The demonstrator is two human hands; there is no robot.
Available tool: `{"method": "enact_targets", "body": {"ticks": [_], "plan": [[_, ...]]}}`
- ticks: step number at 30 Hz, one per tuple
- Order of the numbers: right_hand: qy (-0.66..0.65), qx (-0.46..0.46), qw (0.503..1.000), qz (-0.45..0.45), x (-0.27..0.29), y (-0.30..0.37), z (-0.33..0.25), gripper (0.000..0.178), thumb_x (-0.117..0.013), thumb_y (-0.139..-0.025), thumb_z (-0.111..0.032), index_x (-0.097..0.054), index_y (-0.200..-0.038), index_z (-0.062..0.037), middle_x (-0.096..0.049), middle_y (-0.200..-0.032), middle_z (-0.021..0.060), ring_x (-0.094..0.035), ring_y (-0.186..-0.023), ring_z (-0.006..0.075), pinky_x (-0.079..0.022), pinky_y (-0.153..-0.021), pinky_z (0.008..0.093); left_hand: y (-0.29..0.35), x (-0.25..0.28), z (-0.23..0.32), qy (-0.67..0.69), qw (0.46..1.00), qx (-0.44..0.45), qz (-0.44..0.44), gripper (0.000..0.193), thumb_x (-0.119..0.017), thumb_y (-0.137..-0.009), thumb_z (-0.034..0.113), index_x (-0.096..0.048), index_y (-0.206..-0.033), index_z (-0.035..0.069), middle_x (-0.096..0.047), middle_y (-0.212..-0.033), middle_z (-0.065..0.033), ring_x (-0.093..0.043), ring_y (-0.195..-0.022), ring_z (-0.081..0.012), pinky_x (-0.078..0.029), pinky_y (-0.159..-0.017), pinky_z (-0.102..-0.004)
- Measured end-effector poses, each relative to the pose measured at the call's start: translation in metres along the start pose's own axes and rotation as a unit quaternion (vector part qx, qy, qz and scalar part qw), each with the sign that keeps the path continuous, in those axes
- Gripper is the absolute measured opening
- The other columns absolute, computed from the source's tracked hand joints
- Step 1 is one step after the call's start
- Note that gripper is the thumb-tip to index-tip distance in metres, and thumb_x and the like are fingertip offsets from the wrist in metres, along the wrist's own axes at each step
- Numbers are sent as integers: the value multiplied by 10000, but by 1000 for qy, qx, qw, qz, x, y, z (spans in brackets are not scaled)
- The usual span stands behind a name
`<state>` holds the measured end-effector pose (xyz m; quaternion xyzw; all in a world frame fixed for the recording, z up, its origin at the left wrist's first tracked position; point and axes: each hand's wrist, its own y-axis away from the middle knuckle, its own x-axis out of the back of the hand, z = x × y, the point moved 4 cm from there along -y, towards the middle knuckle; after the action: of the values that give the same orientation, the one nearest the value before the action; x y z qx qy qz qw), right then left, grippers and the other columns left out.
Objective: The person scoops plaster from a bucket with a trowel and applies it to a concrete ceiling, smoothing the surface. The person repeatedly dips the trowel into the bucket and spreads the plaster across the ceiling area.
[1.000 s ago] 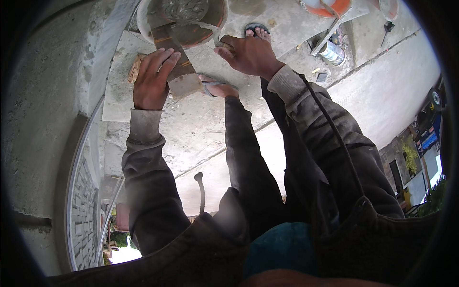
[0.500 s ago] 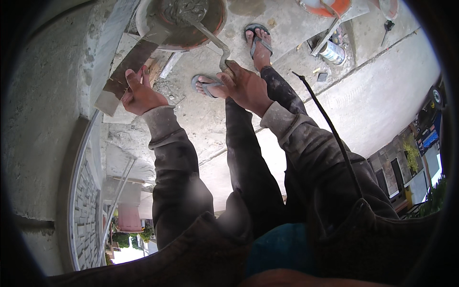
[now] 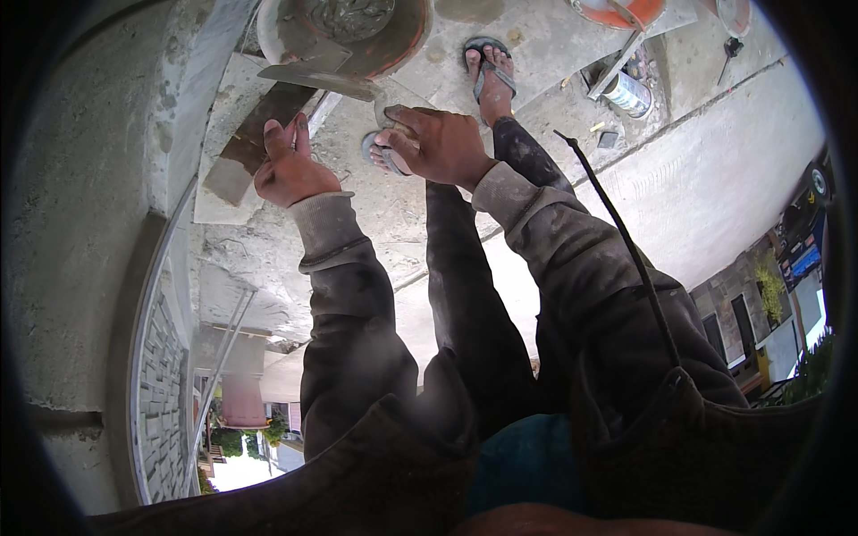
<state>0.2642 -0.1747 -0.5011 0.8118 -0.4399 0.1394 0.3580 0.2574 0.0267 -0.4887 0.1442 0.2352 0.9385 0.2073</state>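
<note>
My right hand (image 3: 444,147) is closed round the handle of a trowel (image 3: 326,82), whose grey-smeared blade points left, edge-on, just below a round tub (image 3: 418,46). Wet grey mortar (image 3: 353,18) lies in the tub. Over to the left, my left hand (image 3: 297,171) is closed, thumb and forefinger raised, at the edge of a long flat brown board (image 3: 259,134) with a paler lower end. It appears to grip this board, though the palm side and the other fingers are hidden.
A concrete wall (image 3: 80,223) rises on the left. My sandalled feet (image 3: 492,79) stand on rough concrete. At the upper right are an orange-rimmed bucket (image 3: 648,13), a paint can (image 3: 628,96) and a piece of wood (image 3: 615,64). A dark cord (image 3: 617,223) hangs before my right arm.
The trowel has come out of the mortar toward me, and its blade now shows below the tub. My left hand and the board have shifted slightly right.
</note>
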Motion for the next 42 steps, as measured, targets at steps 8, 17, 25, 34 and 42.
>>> {"method": "enact_targets", "body": {"ticks": [8, 17, 25, 34, 42], "plan": [[45, -4, 998, -32, 5, -22, 33, 452, -600, -944, -494, -725, -1181, -130, -761, -867, 124, -738, -760, 326, -580, -718, 442, -15, 16, 0, -22, 998, 29, -43, 456, -629, -957, 32, -412, -1168, -309, -474, -1324, -359, -635, -1072, -488, -613, -962, -529], [91, -141, 985, -40, 11, -36, 41, 459, -543, -972, -517, -671, -1238, -164, -749, -825, 122, -731, -792, 352, -557, -764, 494, -27, 26, 8, -12, 1000, -12, -21, 409, -718, -931, 153, -597, -899, -237, -634, -1037, -340, -692, -936, -382, -621, -944, -429], [68, -125, 981, -131, 19, -24, 19, 411, -537, -973, -483, -690, -1187, -166, -747, -913, 156, -723, -807, 374, -558, -733, 500, -11, 22, 14, -29, 998, -28, -41, 435, -735, -937, 188, -624, -789, -206, -652, -1002, -322, -692, -960, -362, -621, -940, -434], [-13, -72, 989, -129, 7, -80, 32, 403, -558, -966, -398, -631, -1226, -99, -668, -1152, 173, -686, -999, 366, -535, -870, 485, 1, 51, 24, 6, 1000, 6, -17, 456, -735, -924, 73, -488, -546, 14, -643, -845, -167, -681, -829, -259, -647, -881, -460], [74, 139, 980, 125, 109, 37, -120, 401, -776, -833, -231, -578, -1150, -87, -603, -1119, 165, -614, -1051, 415, -491, -933, 521, 97, 103, 140, 108, 994, -14, -21, 300, -713, -933, 85, -560, -691, -5, -640, -971, -161, -654, -923, -244, -643, -897, -475]]}}
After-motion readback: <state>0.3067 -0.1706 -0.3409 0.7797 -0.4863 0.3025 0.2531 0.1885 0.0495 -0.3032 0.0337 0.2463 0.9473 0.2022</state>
